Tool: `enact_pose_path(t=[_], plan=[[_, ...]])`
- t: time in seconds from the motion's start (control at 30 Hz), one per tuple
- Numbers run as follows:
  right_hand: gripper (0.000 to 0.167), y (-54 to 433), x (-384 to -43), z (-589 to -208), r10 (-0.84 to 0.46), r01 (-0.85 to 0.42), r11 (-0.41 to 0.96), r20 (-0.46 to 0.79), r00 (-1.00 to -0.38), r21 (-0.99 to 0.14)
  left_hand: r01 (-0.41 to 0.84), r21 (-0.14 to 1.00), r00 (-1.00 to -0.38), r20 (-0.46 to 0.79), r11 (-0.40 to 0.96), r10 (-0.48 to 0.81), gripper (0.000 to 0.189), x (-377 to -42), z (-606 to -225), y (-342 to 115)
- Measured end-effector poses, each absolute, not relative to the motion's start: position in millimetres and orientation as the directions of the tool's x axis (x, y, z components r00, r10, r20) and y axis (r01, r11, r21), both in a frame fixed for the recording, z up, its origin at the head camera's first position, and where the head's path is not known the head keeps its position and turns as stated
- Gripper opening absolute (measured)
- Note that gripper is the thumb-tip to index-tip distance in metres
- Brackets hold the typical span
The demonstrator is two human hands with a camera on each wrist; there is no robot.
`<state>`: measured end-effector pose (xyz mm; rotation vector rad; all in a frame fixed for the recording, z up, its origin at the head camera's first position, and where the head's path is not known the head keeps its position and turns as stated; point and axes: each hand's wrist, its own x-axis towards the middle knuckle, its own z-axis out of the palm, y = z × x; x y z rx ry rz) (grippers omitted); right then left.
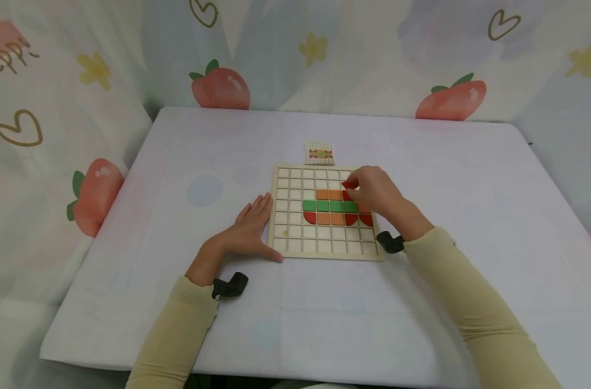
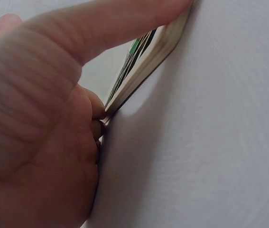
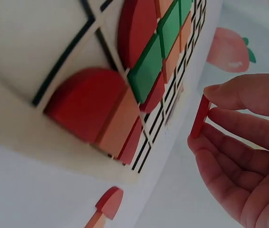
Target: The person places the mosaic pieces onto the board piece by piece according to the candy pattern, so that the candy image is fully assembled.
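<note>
A wooden grid board (image 1: 295, 246) lies on the table, partly filled with green tiles (image 1: 322, 206), orange tiles (image 1: 323, 218) and red round-edged tiles (image 1: 367, 220). My left hand (image 1: 247, 229) rests against the board's left side, fingers spread and thumb at the near left corner. In the left wrist view, the thumb (image 2: 120, 23) touches the board's edge (image 2: 139, 78). Over the board's upper right part, my right hand (image 1: 375, 189) pinches a red tile (image 3: 200, 116) between thumb and fingertips, held above the surface. This hand hides some right-hand squares in the head view.
A small pattern card (image 1: 319, 154) lies just beyond the board's far edge. In the right wrist view, a loose red piece (image 3: 110, 202) and an orange piece (image 3: 95, 221) lie beside the board. A patterned curtain (image 1: 324, 59) stands behind the white table (image 1: 227, 335).
</note>
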<state>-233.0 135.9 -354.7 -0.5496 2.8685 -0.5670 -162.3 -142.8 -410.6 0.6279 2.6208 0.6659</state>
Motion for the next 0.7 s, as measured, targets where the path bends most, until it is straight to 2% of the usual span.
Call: enact_pose_path(t=[0.17,0.33,0.57,0.7], plan=[[0.017,123.0,-234.2,-356.3,-0.478,-0.416,0.825,-0.077,-0.875,-0.383,0.324,0.518,-0.835,-0.238,0.792,0.497,0.129,-162.6,-411.7,-143.4],[0.015,112.8,-235.8,-359.1,-0.521,-0.455,0.801,-0.078,-0.850,-0.389,0.321,0.514,-0.833,-0.247,0.796,0.495,0.130,-163.8,-414.6,-143.2],[0.014,102.8,-237.6,-363.2,-0.661,-0.604,0.723,-0.080,-0.746,-0.336,0.326,0.508,-0.834,-0.243,0.797,0.496,0.130,-165.2,-414.5,-143.1],[0.014,99.4,-237.4,-363.0,-0.689,-0.639,0.698,-0.060,-0.722,-0.323,0.326,0.507,-0.833,-0.246,0.798,0.496,0.130,-165.5,-414.3,-143.0]])
